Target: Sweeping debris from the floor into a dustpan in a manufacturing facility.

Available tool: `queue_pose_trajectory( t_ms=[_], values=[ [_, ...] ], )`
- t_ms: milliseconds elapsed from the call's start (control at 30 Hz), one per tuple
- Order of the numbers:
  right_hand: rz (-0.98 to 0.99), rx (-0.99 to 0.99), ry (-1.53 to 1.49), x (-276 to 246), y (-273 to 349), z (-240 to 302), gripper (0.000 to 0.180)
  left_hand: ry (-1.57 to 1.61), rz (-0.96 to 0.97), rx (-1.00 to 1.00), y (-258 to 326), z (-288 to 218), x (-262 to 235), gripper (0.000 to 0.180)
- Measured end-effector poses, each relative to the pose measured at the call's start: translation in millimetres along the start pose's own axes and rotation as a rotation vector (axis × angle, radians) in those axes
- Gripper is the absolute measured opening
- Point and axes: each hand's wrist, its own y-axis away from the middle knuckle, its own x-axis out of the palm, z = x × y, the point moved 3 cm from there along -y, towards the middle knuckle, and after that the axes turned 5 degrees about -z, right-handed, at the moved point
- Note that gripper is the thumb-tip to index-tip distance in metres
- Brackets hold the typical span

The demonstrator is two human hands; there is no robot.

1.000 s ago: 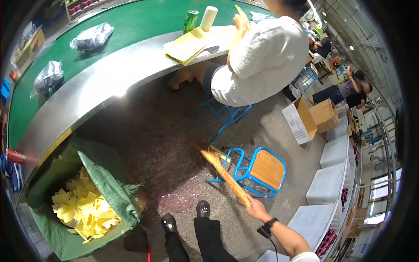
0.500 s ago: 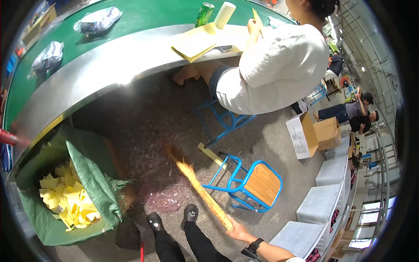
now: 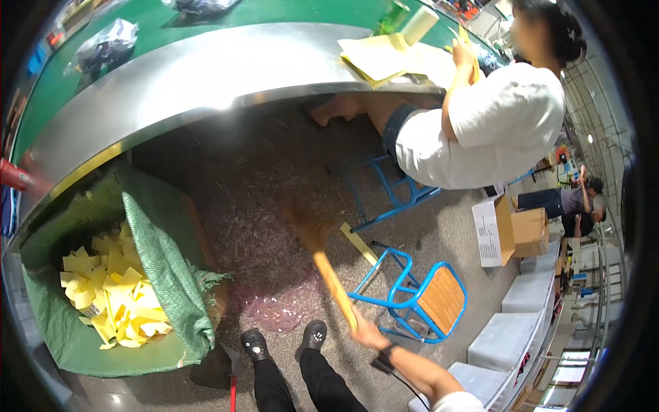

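Note:
My right hand (image 3: pixel 369 332), with a dark band on its wrist, is closed round the yellow handle of a broom (image 3: pixel 334 288). The brown head of the broom is blurred by motion over the floor, beyond my feet. Pinkish clear plastic scraps and small bits of litter (image 3: pixel 278 302) lie on the floor between the broom head and my dark shoes (image 3: pixel 314 335). My left hand is out of view. A red-handled tool (image 3: pixel 233 391) stands by my left foot, its lower part cut off by the frame.
At left a green woven sack (image 3: pixel 175 275) holds yellow paper scraps (image 3: pixel 123 302). A blue-framed stool (image 3: pixel 443 299) with a wooden seat stands at right. A person in white (image 3: pixel 480 137) sits at the long green-topped table (image 3: pixel 274 20). Open cardboard boxes (image 3: pixel 494 230) and white bins (image 3: pixel 504 336) line the right.
The whole view has shifted, so the scene sits further right. My right hand has swung left and away from me with the broom, whose head is still blurred.

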Motion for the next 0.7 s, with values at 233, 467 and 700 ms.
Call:
queue_pose_trajectory(
  t_ms=[233,467,700],
  values=[
    [-0.1,-0.018,-0.173,-30,82,15,0.078,0.023,-0.054,-0.038,-1,-52,19,0.034],
    [-0.211,0.068,-0.18,-141,-194,150,0.077,0.123,-0.106,-0.048,-10,-67,41,0.032],
    [-0.063,-0.389,0.09,-81,-181,115,0.071,0.294,-0.185,-0.133,-4,-37,82,0.031]
  ],
)
